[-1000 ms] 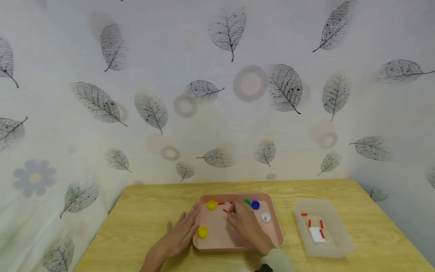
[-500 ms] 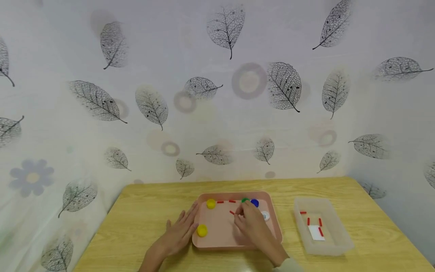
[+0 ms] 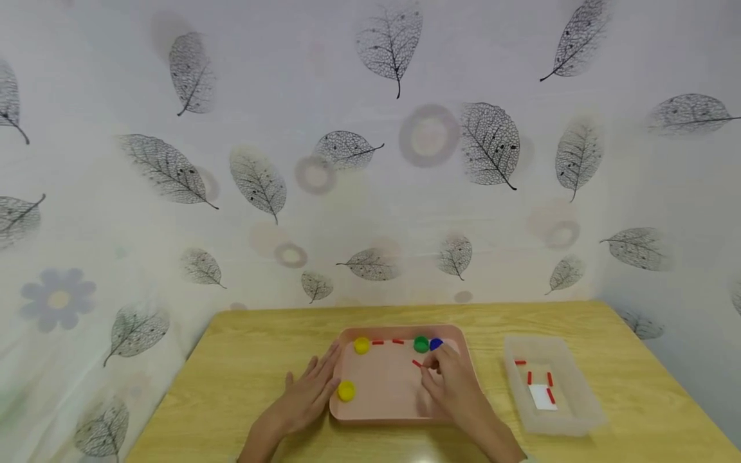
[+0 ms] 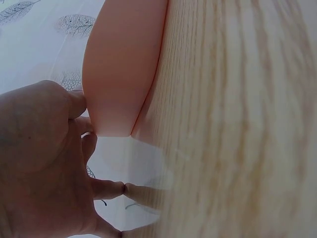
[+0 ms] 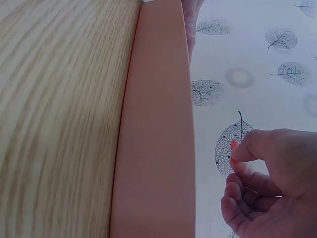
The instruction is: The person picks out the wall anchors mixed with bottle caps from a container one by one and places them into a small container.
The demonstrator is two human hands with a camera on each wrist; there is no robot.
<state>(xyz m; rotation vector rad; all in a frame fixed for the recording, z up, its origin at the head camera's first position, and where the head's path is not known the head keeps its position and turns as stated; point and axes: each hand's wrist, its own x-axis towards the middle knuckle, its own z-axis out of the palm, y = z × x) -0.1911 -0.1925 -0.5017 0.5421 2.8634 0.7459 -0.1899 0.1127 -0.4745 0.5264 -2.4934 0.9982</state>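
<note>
A shallow pink tray (image 3: 382,405) lies on the wooden table. My left hand (image 3: 303,400) rests at its left side, fingers straight and touching the rim. Over the tray's right part my right hand (image 3: 457,389) pinches a small red stick (image 3: 417,364) between thumb and forefinger; the right wrist view also shows the red stick (image 5: 234,148) in the pinch. Along the tray's far side are a yellow cap (image 3: 361,345), two red sticks (image 3: 388,342), a green cap (image 3: 421,344) and a blue cap (image 3: 437,344), partly behind my fingers. Another yellow cap (image 3: 346,391) sits near the left wall.
To the right of the tray stands a translucent plastic box (image 3: 570,418). Several red sticks (image 3: 550,379) and a white square card (image 3: 543,399) lie in it. A leaf-patterned cloth (image 3: 370,193) hangs behind the table (image 3: 255,347).
My right hand has moved to the right with the red stick, uncovering the green cap. It now hides the white cap seen earlier. The left hand stays in place.
</note>
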